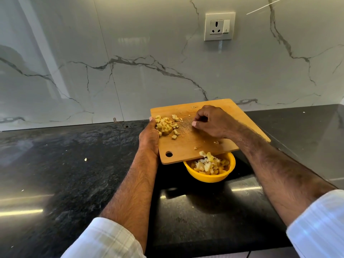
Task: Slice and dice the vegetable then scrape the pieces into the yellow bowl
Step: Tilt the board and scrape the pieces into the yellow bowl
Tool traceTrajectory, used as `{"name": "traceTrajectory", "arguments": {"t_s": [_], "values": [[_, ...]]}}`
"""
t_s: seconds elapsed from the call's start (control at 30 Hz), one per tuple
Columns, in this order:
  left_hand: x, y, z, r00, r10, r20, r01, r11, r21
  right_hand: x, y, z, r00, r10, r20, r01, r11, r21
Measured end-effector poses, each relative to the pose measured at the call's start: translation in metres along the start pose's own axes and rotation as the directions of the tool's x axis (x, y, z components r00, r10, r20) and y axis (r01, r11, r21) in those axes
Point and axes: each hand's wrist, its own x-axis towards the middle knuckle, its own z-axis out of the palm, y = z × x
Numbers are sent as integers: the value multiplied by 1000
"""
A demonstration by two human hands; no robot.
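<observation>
A wooden cutting board (204, 123) is lifted off the counter and tilted down toward me, its near edge over the yellow bowl (210, 176). My left hand (149, 138) grips the board's left edge. A heap of pale diced vegetable pieces (166, 125) lies on the board's left part beside that hand. My right hand (212, 122) rests on the board's middle with fingers curled, its fingertips touching the wood and holding nothing that I can see. A few dice (206, 155) sit at the board's near edge above the bowl, which holds several diced pieces.
The black stone counter (74, 164) carries a few stray crumbs (85, 159). A marble backsplash with a wall socket (219, 27) rises behind. The counter's front edge runs near my sleeves. No knife is in view.
</observation>
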Motion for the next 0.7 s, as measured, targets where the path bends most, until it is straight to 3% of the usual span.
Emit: {"name": "traceTrajectory", "arguments": {"t_s": [0.37, 0.57, 0.7], "values": [[-7, 3, 1, 1000, -3, -7, 3, 1000, 0, -80, -21, 15, 999, 39, 18, -40, 996, 74], [-12, 3, 2, 1000, 2, -17, -1, 1000, 8, -97, -31, 15, 995, 12, 103, -17, 999, 49], [-15, 3, 2, 1000, -2, 0, 2, 1000, 0, -91, -34, 9, 1000, -20, -16, 22, 991, 129]]}}
